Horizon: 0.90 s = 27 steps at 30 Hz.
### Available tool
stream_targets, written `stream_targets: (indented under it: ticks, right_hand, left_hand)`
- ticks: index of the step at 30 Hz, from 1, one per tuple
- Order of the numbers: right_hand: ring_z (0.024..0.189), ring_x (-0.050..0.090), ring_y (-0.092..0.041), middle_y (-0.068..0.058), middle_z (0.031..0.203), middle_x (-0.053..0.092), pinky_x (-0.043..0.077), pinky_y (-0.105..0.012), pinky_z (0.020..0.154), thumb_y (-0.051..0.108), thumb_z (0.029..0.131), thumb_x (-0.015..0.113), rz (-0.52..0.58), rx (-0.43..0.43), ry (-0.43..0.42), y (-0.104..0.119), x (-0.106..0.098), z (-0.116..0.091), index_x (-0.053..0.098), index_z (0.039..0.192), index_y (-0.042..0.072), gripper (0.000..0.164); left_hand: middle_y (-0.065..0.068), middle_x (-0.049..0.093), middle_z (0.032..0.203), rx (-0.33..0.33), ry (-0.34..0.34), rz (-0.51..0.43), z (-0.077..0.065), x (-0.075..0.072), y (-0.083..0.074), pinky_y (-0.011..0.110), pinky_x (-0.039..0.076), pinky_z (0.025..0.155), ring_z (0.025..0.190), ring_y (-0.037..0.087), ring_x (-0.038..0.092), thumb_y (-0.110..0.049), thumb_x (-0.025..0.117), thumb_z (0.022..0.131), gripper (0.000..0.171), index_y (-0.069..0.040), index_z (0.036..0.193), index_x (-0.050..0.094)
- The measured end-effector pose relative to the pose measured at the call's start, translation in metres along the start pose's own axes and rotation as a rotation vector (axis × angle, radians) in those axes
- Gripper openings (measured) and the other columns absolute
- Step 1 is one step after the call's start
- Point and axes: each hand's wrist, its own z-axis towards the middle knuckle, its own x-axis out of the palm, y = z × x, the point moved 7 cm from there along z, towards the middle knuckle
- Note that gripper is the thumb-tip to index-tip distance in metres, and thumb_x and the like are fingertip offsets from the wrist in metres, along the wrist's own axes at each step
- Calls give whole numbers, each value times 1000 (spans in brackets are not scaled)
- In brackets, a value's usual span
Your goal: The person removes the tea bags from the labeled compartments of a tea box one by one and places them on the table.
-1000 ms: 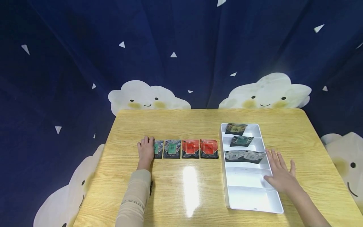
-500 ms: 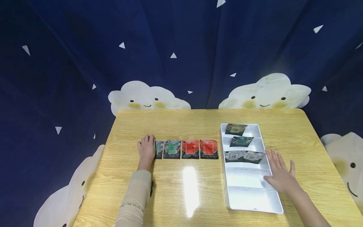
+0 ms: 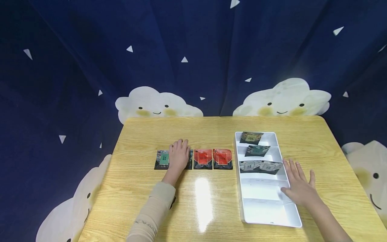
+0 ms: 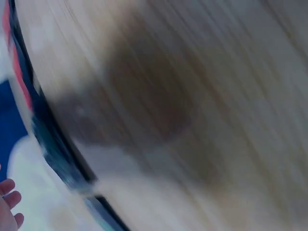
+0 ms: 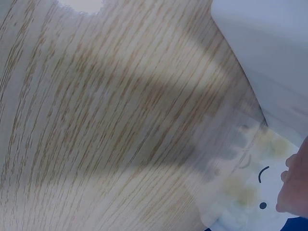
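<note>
Two green-labelled sachets and two red-labelled sachets lie flat in a row on the table. My left hand [image 3: 179, 157] is over the second green sachet [image 3: 190, 161] and covers most of it. In the left wrist view, its fingers [image 4: 10, 198] show above the row, apart from it. To its left lies the first green sachet [image 3: 164, 159], fully in sight. The red sachets [image 3: 203, 158] are on its right. My right hand [image 3: 300, 186] lies spread along the right side of a white divided tray [image 3: 242, 201], thumb at the rim.
In the tray's back compartments stand a yellow-labelled sachet [image 3: 251, 137], a green-labelled sachet [image 3: 257, 150] and grey-white sachets [image 3: 261, 166]. Its two front compartments show bare bottoms. A dark blue curtain [image 3: 181, 40] with clouds hangs behind the wooden table [image 3: 181, 131].
My left hand has moved right, off the first green sachet and over the second one. The first sachet is now uncovered. My right hand and the tray have stayed put.
</note>
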Motion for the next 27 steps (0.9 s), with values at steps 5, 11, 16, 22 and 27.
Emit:
stream_targets:
  ticks: [5, 11, 16, 22, 27]
  right_hand:
    - [135, -18, -35, -19, 151, -4, -26, -57, 94, 28, 76, 61, -21, 4, 0, 0, 1, 0, -11, 146, 15, 101]
    - [135, -14, -38, -19, 150, -8, -25, -59, 94, 29, 77, 60, -31, 9, 7, 1, 0, 0, -12, 145, 15, 100]
    - [136, -11, -39, -21, 150, -4, -25, -59, 94, 28, 77, 59, -36, 20, 16, 0, 1, 0, -13, 145, 16, 100]
    - [136, -12, -39, -21, 150, -3, -26, -58, 94, 27, 78, 59, -28, 20, 8, 1, 2, -1, -14, 145, 16, 100]
    - [136, -11, -40, -20, 150, -3, -25, -58, 94, 27, 78, 59, -21, 20, -4, 2, 0, -1, -14, 145, 17, 99]
  left_hand:
    - [6, 45, 122, 103, -15, 22, -1, -6, -47, 43, 30, 95, 112, 24, 42, -33, 44, 95, 35, -18, 127, 44]
    - [3, 45, 121, 239, -42, 73, -6, -13, -99, 39, 32, 91, 109, 21, 44, -37, 42, 95, 34, -21, 125, 44]
    - [1, 43, 126, 319, -11, 121, -10, -15, -134, 38, 30, 94, 112, 18, 42, -41, 33, 97, 36, -24, 129, 42]
    - [-3, 44, 126, 400, -16, 143, -15, -16, -171, 36, 29, 94, 113, 15, 42, -43, 30, 97, 39, -28, 131, 41]
    - [-5, 44, 125, 472, -30, 154, -20, -14, -198, 34, 29, 94, 112, 12, 41, -45, 29, 97, 39, -29, 130, 42]
